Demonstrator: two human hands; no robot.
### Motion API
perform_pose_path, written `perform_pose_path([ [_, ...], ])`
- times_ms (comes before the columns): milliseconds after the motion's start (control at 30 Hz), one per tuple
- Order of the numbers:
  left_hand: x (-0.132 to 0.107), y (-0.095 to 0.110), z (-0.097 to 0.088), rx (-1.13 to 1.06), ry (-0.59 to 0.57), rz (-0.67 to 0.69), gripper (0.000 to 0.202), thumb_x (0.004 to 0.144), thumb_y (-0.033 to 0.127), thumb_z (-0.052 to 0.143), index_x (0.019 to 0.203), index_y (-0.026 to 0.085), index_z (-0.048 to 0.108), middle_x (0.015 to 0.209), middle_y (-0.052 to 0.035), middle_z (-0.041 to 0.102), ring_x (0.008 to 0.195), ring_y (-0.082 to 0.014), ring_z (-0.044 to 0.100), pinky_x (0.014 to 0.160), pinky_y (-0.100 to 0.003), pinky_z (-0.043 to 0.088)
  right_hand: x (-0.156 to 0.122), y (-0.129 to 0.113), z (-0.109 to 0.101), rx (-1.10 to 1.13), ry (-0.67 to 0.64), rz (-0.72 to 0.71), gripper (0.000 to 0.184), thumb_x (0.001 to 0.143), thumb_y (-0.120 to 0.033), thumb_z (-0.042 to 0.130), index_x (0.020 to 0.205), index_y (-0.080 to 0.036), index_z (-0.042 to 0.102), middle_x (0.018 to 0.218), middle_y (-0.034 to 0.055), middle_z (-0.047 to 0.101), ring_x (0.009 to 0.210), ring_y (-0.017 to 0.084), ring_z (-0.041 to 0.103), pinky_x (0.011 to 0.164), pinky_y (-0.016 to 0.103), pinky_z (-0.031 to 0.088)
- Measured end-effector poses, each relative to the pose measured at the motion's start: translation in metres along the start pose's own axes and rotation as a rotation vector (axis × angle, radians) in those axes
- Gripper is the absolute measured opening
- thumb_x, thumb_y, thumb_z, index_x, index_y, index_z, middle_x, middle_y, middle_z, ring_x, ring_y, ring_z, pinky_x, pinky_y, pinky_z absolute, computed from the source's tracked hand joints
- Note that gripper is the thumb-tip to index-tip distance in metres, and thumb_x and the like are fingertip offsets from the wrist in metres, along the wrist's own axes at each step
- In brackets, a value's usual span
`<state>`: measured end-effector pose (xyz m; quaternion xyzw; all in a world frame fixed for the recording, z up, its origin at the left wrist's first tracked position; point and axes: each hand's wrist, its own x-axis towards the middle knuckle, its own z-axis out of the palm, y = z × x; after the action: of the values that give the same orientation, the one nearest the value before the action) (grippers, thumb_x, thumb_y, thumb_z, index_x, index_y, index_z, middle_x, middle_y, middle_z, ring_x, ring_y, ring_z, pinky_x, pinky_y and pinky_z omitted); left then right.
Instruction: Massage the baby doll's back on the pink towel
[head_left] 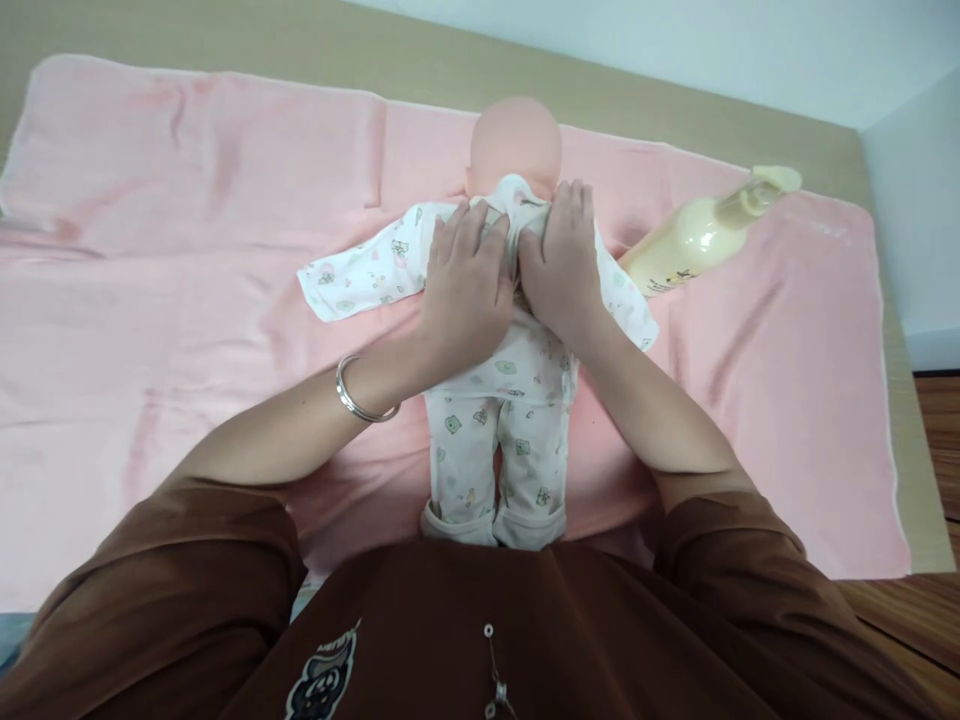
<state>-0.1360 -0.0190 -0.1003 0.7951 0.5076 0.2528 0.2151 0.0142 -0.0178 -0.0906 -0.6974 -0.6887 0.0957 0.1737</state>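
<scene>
We see the doll (517, 360) in the centre of the frame, lying on the pink cloth (285, 200), w/ its head (516, 140) at upper centre. The top (536, 375) and trousers (461, 450) are already on, both sleeves (364, 272) spread outward. What is left, we judge, is mostly near the neck: there the fabric is gathered b/w our hands, and the collar (514, 187) stands up. How much work remains, we can't tell.

Our L hand (469, 285) & R hand (564, 262) rest side by side on the upper part of the top, backs upward, fingers moderately extended toward the upper edge of the frame, thumbs inward. Whether they pinch the fabric or only press, we can't tell, bec. the palms are hidden. Forearms come from lower L and lower R, elbows bent outward. The bottle (697, 240), upper R, is untouched.
</scene>
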Motion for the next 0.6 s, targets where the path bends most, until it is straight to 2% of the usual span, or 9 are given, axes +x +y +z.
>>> perform_pose_path([
  [67, 0.010, -0.004, -0.006, 0.003, -0.006, 0.003, 0.044, 0.103, 0.028, 0.041, 0.145, 0.023, 0.055, 0.163, -0.0097, 0.052, 0.159, -0.0288, 0.041, 0.138, -0.050, 0.030, -0.008, -0.005, -0.003, -0.065, -0.060, 0.051, 0.069, 0.109, -0.043, 0.031, 0.163, 0.000, 0.030, 0.175, 0.0258, 0.030, 0.170, 0.038, 0.019, 0.140, 0.060, 0.022],
  [133, 0.023, -0.014, -0.010, 0.023, -0.035, -0.022, 0.038, 0.102, 0.023, 0.044, 0.136, 0.020, 0.061, 0.150, -0.0117, 0.062, 0.147, -0.0284, 0.053, 0.131, -0.049, 0.040, -0.018, -0.013, -0.007, -0.106, -0.089, 0.035, 0.072, 0.109, -0.048, 0.032, 0.163, 0.001, 0.031, 0.175, 0.0279, 0.029, 0.170, 0.041, 0.020, 0.139, 0.065, 0.022],
  [267, 0.037, -0.026, -0.012, 0.055, -0.020, -0.060, 0.029, 0.108, 0.030, 0.041, 0.126, 0.027, 0.063, 0.132, -0.0106, 0.071, 0.137, -0.0309, 0.061, 0.122, -0.054, 0.048, -0.032, -0.023, -0.011, -0.132, -0.108, -0.049, 0.070, 0.108, -0.041, 0.032, 0.163, 0.002, 0.030, 0.174, 0.0297, 0.030, 0.168, 0.044, 0.024, 0.137, 0.069, 0.023],
  [300, 0.036, -0.023, -0.013, 0.081, -0.013, -0.063, 0.031, 0.109, 0.031, 0.040, 0.129, 0.025, 0.063, 0.134, -0.0121, 0.070, 0.138, -0.0317, 0.061, 0.122, -0.054, 0.048, -0.031, -0.023, -0.013, -0.130, -0.120, -0.059, 0.069, 0.108, -0.040, 0.032, 0.162, 0.002, 0.030, 0.174, 0.0297, 0.031, 0.168, 0.044, 0.024, 0.137, 0.068, 0.024],
  [367, 0.028, -0.011, -0.016, 0.170, -0.043, -0.052, 0.039, 0.109, 0.028, 0.039, 0.140, 0.014, 0.059, 0.143, -0.0187, 0.065, 0.144, -0.0348, 0.057, 0.127, -0.053, 0.044, -0.024, -0.019, -0.018, -0.112, -0.140, -0.073, 0.064, 0.108, -0.037, 0.031, 0.161, 0.000, 0.035, 0.171, 0.0281, 0.037, 0.167, 0.042, 0.029, 0.137, 0.067, 0.027],
  [467, 0.013, 0.009, -0.023, 0.288, -0.153, -0.016, 0.054, 0.109, 0.022, 0.039, 0.157, -0.004, 0.044, 0.163, -0.0280, 0.047, 0.160, -0.0397, 0.039, 0.137, -0.051, 0.030, -0.008, -0.009, -0.025, -0.105, -0.163, -0.040, 0.057, 0.110, -0.035, 0.026, 0.152, -0.002, 0.047, 0.161, 0.0264, 0.052, 0.161, 0.038, 0.041, 0.134, 0.061, 0.035],
  [533, 0.006, 0.015, -0.025, 0.276, -0.196, 0.013, 0.057, 0.108, 0.020, 0.040, 0.160, -0.004, 0.039, 0.171, -0.0275, 0.037, 0.167, -0.0389, 0.028, 0.141, -0.050, 0.022, 0.001, -0.003, -0.026, -0.123, -0.172, 0.012, 0.058, 0.112, -0.038, 0.024, 0.145, 0.000, 0.053, 0.153, 0.0266, 0.058, 0.156, 0.036, 0.048, 0.132, 0.056, 0.039],
  [600, 0.004, 0.011, -0.024, 0.199, -0.173, 0.048, 0.055, 0.107, 0.023, 0.042, 0.159, 0.005, 0.044, 0.172, -0.0223, 0.039, 0.167, -0.0366, 0.028, 0.141, -0.053, 0.025, 0.006, 0.001, -0.023, -0.138, -0.172, 0.028, 0.060, 0.113, -0.040, 0.024, 0.146, 0.002, 0.052, 0.152, 0.0274, 0.058, 0.155, 0.036, 0.048, 0.132, 0.054, 0.039],
])
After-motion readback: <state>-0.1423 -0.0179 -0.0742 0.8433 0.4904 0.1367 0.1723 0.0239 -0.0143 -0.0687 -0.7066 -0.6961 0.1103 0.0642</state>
